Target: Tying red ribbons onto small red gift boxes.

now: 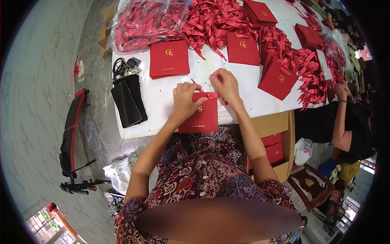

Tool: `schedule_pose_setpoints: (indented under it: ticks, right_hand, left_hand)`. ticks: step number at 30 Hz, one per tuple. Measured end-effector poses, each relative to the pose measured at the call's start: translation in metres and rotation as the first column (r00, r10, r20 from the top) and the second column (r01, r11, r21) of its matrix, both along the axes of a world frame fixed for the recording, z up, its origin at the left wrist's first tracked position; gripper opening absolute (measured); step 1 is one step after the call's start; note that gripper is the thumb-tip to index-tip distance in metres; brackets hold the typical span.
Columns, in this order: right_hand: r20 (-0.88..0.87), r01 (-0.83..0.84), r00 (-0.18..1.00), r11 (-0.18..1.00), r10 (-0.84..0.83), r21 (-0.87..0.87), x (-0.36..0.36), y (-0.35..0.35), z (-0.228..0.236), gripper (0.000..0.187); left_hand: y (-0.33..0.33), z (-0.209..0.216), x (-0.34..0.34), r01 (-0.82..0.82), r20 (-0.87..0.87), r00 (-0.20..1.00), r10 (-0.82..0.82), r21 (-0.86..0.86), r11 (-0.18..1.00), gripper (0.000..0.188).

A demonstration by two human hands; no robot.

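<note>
A flat red gift bag [205,121] with a gold emblem lies at the table's near edge, in front of my body. My left hand [186,101] is closed at its top edge, thumb and fingers pinching a shiny red ribbon [212,95] that runs across there. My right hand [227,86] is raised just right of the bag, fingers curled together. Whatever its fingertips hold, if anything, is too small to make out. Beyond my hands lies a neat stack of similar red bags [170,60].
Loose red ribbons [211,22] heap at the table's back, beside a clear plastic bag of ribbons [150,24]. A black phone case [126,103] lies left. More red bags [280,80] lie right. An open cardboard box [289,138] stands below the edge; a co-worker's arm [340,118] is far right.
</note>
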State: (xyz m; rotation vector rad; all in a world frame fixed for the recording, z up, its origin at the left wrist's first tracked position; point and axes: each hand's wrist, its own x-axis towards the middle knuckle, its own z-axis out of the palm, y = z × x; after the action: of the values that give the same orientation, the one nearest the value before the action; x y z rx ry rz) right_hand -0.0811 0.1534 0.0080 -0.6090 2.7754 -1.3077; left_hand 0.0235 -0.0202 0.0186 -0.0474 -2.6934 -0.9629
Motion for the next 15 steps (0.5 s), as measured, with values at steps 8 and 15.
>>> schedule_pose_setpoints:
  ticks: [8, 15]
  right_hand:
    - [0.022, -0.179, 0.982, 0.966, 0.186, -0.184, 0.042, 0.003, 0.053, 0.010]
    - [-0.003, -0.185, 0.983, 0.983, 0.185, -0.016, 0.081, -0.031, 0.018, 0.005]
  left_hand:
    - [-0.041, 0.015, 0.031, 0.074, 0.248, 0.968, -0.049, -0.094, 0.993, 0.052]
    - [-0.021, 0.015, 0.026, 0.058, 0.148, 0.987, -0.058, 0.005, 0.998, 0.044]
